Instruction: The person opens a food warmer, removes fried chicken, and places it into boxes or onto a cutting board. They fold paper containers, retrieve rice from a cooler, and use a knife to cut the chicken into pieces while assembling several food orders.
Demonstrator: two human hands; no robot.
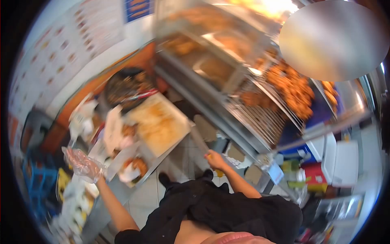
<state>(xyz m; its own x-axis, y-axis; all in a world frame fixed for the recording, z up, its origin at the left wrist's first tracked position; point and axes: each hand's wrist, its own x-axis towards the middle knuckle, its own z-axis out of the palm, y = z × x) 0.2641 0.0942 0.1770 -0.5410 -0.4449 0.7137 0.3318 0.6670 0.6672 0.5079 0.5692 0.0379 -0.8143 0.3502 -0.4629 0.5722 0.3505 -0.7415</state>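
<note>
My left hand (84, 164), in a clear plastic glove, is stretched out over the left side of the work table, its fingers extended and nothing visible in them. Near it is an open paper box (133, 170) with browned food and something white inside. My right hand (216, 160) is wrapped around the handle of a knife (200, 139), whose blade points up and left towards the cutting board (172, 122). That board is stained yellowish-brown. Another open box (115, 132) stands left of the board, with browned food beside it. Motion blur softens the details.
A black bowl (126, 87) with dark food pieces and red-handled tongs (140, 95) stands behind the board. To the right, a metal display case (195, 77) holds trays and a rack (260, 118) beside piled fried chicken (290, 87). Blue crates (38, 175) are at far left.
</note>
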